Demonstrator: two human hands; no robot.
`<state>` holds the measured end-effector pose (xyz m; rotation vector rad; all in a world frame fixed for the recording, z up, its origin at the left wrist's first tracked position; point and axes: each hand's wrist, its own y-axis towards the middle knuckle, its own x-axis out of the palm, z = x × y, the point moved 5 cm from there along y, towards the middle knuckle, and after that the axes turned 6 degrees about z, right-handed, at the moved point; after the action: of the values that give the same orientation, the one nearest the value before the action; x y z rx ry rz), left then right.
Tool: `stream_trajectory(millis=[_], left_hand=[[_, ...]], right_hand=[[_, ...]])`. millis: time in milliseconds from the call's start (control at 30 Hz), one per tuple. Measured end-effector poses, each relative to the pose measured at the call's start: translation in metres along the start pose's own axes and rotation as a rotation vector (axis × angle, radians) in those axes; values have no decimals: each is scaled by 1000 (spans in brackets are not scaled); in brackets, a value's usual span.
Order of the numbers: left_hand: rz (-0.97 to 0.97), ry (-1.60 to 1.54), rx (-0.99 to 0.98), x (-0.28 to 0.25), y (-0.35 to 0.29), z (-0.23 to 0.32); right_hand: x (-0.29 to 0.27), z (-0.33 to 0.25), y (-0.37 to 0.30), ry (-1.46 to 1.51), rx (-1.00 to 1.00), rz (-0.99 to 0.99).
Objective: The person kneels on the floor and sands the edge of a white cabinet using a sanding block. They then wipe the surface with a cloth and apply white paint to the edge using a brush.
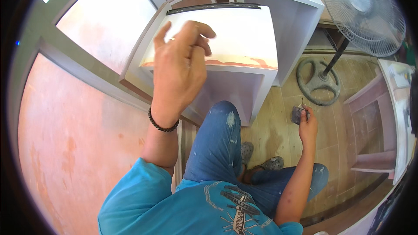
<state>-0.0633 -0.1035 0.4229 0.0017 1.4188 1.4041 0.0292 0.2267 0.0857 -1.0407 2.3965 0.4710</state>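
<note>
My left hand point(180, 63) is raised over the white top panel of a box-shaped cabinet piece point(239, 30). Its fingers are loosely bent and spread, the little finger standing apart, and nothing shows between them. A dark beaded bracelet point(163, 122) circles that wrist. Reddish-brown filler or paint point(235, 63) streaks the panel's near edge, while a black rail point(213, 7) lines its far edge. Low on the right, my right hand point(308, 124) is closed on a small dark grey block-like thing point(298, 115) with a thin dark stick at its top; its exact kind is unclear.
Another white box piece point(283, 0) stands behind the first. A pedestal fan point(359, 0) rises at the far right from a round base point(318, 82). A pinkish shelf unit point(374, 161) is at right. Framed, orange-smeared panels point(74, 148) fill the left side.
</note>
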Motion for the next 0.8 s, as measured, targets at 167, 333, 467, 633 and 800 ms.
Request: stream_trajectory(millis=[167, 333, 467, 633, 800], left_hand=[[72, -102, 155, -7, -24, 9], [317, 20, -47, -37, -56, -31], [121, 611, -47, -32, -71, -61], [-245, -427, 490, 34, -148, 24], [-782, -835, 19, 135, -239, 8]], right_hand=[[-8, 5, 5, 70, 8, -42], [-11, 9, 1, 144, 2, -49], [-13, 13, -2, 95, 38, -113], [-30, -69, -12, 513, -14, 173], [-91, -172, -36, 617, -431, 281]])
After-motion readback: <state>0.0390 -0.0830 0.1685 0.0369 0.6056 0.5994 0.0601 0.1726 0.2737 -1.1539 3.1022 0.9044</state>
